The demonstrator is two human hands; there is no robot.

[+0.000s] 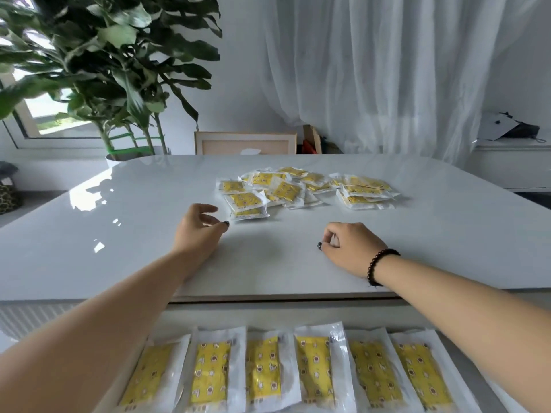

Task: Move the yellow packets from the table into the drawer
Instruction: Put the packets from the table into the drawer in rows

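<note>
1. Six yellow packets (286, 371) already lie side by side in a row in the open drawer (176, 323) at the near edge, below the table (119, 234).
2. A loose pile of packets (298, 189) is left on the table's far side, so most of the work seems to remain.
3. The left hand (198, 231) hovers just beside the pile's near-left packet, fingers loosely curled, holding nothing.
4. The right hand (348, 245) rests on the table short of the pile, its fingers curled under; whether it pinches anything I cannot tell.

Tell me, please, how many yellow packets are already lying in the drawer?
6, side by side in one row in the drawer: packets at and. More may lie below the frame's edge.
</note>
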